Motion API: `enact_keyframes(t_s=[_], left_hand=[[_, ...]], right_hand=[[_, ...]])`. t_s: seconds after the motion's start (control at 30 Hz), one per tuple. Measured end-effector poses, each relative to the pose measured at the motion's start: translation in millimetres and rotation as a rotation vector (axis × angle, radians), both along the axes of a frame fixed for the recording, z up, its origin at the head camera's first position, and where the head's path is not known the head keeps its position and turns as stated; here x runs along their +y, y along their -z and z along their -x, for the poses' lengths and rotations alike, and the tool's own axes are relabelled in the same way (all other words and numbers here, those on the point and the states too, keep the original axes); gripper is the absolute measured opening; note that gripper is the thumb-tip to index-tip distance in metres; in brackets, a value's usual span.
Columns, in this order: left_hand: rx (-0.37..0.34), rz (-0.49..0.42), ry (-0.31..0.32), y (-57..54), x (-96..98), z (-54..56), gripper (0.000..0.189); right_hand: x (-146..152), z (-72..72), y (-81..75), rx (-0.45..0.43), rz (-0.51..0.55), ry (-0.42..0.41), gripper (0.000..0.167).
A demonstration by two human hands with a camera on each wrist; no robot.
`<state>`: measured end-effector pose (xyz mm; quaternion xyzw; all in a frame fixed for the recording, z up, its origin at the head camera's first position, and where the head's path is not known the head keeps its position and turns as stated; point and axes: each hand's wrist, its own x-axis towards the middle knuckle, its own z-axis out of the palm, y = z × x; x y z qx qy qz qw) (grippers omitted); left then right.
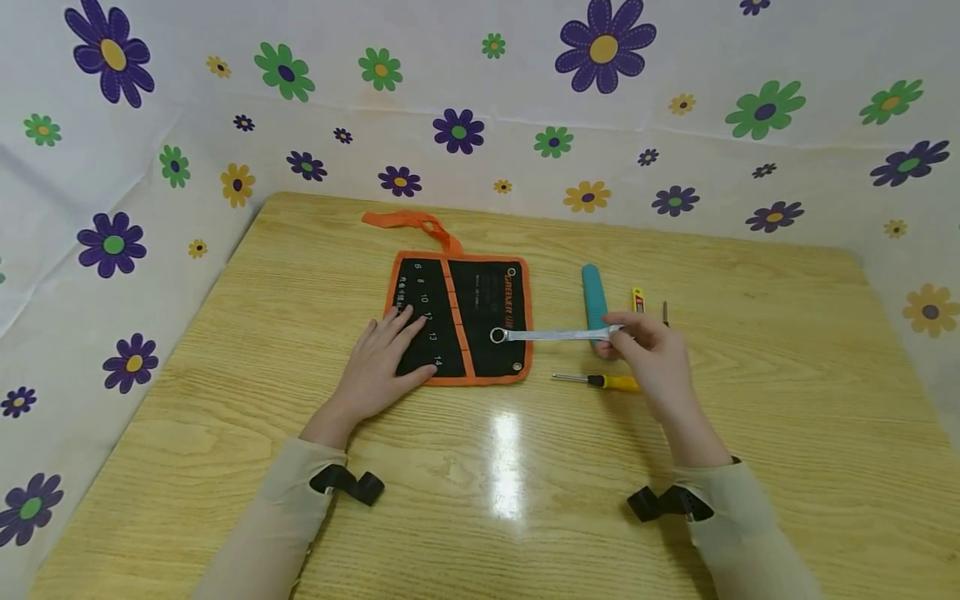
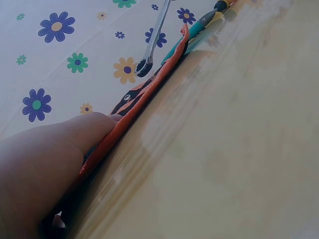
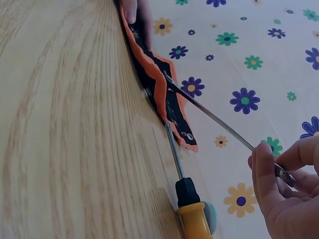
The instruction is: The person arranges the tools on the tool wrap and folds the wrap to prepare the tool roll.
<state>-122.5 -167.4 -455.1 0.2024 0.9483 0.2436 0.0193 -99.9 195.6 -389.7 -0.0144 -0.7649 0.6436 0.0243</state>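
Note:
A black tool pouch (image 1: 491, 292) with orange trim and printed size numbers lies spread on the table. My left hand (image 1: 378, 367) rests on its left part, fingers spread over the numbers. In my right hand (image 1: 660, 371) I pinch one end of a silver combination wrench (image 1: 555, 335) between thumb and fingers. It points left, and its ring end overlaps the pouch's right half in the head view. The right wrist view shows the wrench shaft (image 3: 219, 121) slanting over the pouch, clear of the table. My right fingers partly cover the gripped end.
Right of the pouch lie a long teal object (image 1: 593, 287) and a yellow-handled screwdriver (image 1: 619, 382), its tip toward the pouch. A small yellow item (image 1: 637, 298) and a thin dark shaft (image 1: 664, 312) sit beyond my right hand. An orange strap (image 1: 401, 220) trails behind the pouch.

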Motion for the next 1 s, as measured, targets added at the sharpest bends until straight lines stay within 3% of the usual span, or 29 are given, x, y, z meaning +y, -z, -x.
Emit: enact_keyframes(t_s=[0.63, 1.0], left_hand=[[0.016, -0.002, 0.000, 1.5, -0.6, 0.0, 0.078], [0.026, -0.003, 0.004, 3.4, -1.2, 0.6, 0.079]], right_hand=[[-7.2, 2.0, 4.4, -0.034, 0.007, -0.137, 0.028], [-12.1, 2.0, 6.8, -0.090, 0.000, -0.151, 0.028]])
